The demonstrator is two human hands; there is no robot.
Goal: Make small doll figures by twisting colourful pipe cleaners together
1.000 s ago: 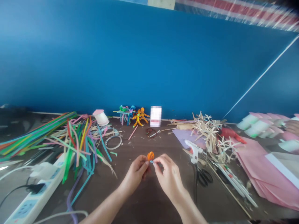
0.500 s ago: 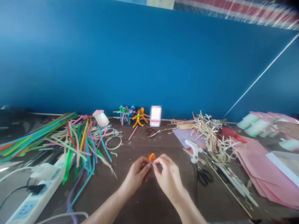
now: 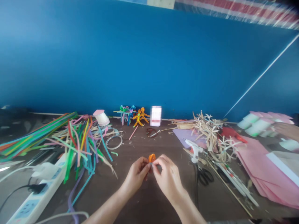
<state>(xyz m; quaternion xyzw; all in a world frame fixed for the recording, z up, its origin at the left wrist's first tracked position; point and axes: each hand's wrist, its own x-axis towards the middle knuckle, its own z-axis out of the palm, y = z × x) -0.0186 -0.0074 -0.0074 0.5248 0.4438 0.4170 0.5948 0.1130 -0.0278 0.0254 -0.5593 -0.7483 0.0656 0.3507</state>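
Observation:
Over the middle of the dark table, my left hand point(image 3: 137, 170) pinches a small coiled orange pipe cleaner point(image 3: 151, 157) between thumb and fingers. My right hand point(image 3: 167, 174) is closed at the tips on a short blue piece of pipe cleaner point(image 3: 151, 164) just below the orange coil. Both sets of fingertips nearly meet there and hide most of the blue piece. Farther back stand orange pipe-cleaner figures point(image 3: 140, 116) and a cluster of green, pink and blue ones point(image 3: 127, 114).
Left lie loose pipe cleaners point(image 3: 79, 140), a power strip point(image 3: 44, 193) with plugs, and a paper cup point(image 3: 102, 117). Right are a glue gun point(image 3: 194, 150), black scissors point(image 3: 205, 176), dried strips point(image 3: 207, 130) and pink sheets point(image 3: 259, 174). Another person's hand point(image 3: 288, 129) is near several cups point(image 3: 255, 124).
My fingertips have drawn closer together, and the orange coil has turned slightly and shifted a little right and down. The other person's hand has moved among the cups on the right.

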